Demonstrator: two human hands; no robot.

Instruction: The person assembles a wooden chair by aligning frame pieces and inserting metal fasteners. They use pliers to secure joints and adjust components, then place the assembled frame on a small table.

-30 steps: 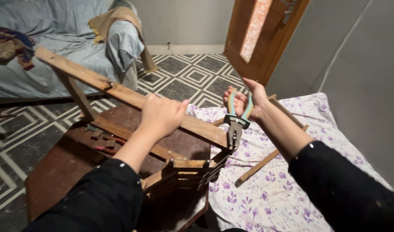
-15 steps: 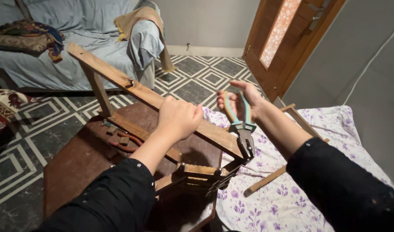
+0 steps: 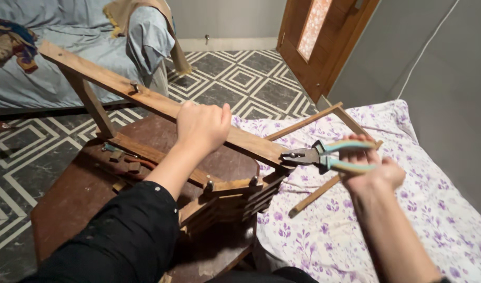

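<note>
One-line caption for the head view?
Left hand steadies a wooden plank while right hand grips its end with pliers.

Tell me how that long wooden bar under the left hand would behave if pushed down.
The wooden bar looks stiff, solid timber, so it would probably not flex. Only a slanted leg visibly props it, so it may pivot. With the left hand gripping it and the pliers biting its end, it likely stays put.
</note>
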